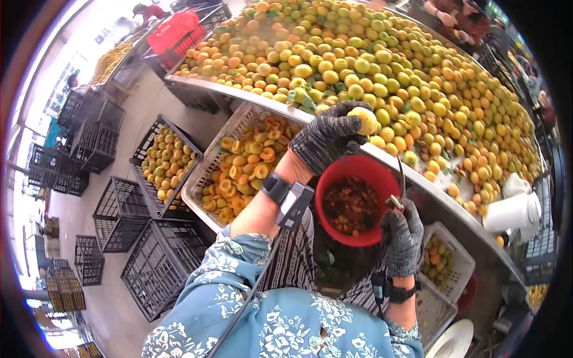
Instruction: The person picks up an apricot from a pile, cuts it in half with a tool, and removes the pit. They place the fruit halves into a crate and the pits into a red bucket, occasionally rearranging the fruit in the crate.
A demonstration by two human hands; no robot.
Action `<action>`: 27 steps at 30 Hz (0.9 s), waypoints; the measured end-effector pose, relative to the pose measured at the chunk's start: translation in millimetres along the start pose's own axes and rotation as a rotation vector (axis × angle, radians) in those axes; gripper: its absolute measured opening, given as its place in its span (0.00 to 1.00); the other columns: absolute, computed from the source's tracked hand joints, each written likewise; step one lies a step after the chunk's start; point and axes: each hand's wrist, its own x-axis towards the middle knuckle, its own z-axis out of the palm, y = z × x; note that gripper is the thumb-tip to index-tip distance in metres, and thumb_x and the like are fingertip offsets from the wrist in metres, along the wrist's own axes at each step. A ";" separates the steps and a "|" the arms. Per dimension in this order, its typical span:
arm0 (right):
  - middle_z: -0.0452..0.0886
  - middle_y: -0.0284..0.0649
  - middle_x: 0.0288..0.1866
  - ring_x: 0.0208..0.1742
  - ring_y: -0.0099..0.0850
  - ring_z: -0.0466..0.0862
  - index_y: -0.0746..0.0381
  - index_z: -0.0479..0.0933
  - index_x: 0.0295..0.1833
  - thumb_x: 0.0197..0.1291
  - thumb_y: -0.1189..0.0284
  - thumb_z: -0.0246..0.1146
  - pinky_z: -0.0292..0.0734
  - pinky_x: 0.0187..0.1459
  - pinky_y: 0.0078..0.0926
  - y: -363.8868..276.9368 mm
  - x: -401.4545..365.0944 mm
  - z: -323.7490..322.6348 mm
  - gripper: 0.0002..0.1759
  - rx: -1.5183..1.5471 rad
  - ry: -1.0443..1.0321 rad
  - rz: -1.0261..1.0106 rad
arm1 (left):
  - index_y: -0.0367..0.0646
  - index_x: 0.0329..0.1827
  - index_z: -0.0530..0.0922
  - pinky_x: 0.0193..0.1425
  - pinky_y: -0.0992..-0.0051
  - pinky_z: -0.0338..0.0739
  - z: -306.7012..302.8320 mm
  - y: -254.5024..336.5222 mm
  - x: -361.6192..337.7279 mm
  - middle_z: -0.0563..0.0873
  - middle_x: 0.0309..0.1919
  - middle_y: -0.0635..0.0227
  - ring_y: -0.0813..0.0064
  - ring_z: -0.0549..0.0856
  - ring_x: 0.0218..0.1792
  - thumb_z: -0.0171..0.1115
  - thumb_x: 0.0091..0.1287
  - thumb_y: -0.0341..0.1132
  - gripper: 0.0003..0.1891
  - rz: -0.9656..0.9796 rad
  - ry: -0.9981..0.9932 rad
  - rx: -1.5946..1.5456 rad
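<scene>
My left hand [331,134], in a dark knitted glove, holds a yellow fruit [364,121] at the metal table's edge [382,156]. My right hand [403,232], gloved too, grips a small tool with a thin curved blade [401,176] that points up toward the fruit. Blade and fruit are apart. Between and below my hands is a red bucket [324,209] with dark, reddish pieces inside. Left of it, a white crate [200,173] holds halved orange fruit [239,173]. Whole green and orange fruits [370,65] are heaped over the table.
Black crates [164,262] stand on the floor at left, one filled with fruit [167,158]. At right are a white bucket [513,213] and a white crate of fruit [462,262]. Across the table, a person [468,24] handles fruit. A red crate [173,36] sits at upper left.
</scene>
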 end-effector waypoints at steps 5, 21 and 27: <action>0.75 0.27 0.25 0.23 0.15 0.71 0.62 0.77 0.49 0.63 0.60 0.63 0.61 0.20 0.12 -6.3 -9.2 1.0 0.17 -0.005 0.002 -0.115 | 0.37 0.60 0.74 0.49 0.80 0.77 23.6 -40.5 -8.9 0.82 0.45 0.67 0.80 0.80 0.44 0.69 0.58 0.33 0.26 -0.019 -0.085 0.204; 0.71 0.23 0.33 0.35 0.14 0.66 0.65 0.77 0.47 0.68 0.69 0.59 0.64 0.35 0.13 11.3 3.8 -3.3 0.11 -0.084 0.009 -0.012 | 0.41 0.49 0.78 0.45 0.80 0.76 10.1 -79.5 -4.0 0.82 0.37 0.74 0.84 0.79 0.39 0.69 0.60 0.38 0.17 -0.155 -0.138 0.327; 0.74 0.24 0.34 0.36 0.14 0.69 0.65 0.77 0.46 0.69 0.71 0.57 0.66 0.37 0.13 14.2 18.2 -0.3 0.09 0.000 0.023 0.026 | 0.39 0.45 0.77 0.46 0.77 0.78 11.3 -84.9 -0.8 0.83 0.37 0.70 0.79 0.83 0.37 0.68 0.62 0.36 0.14 -0.145 -0.171 0.478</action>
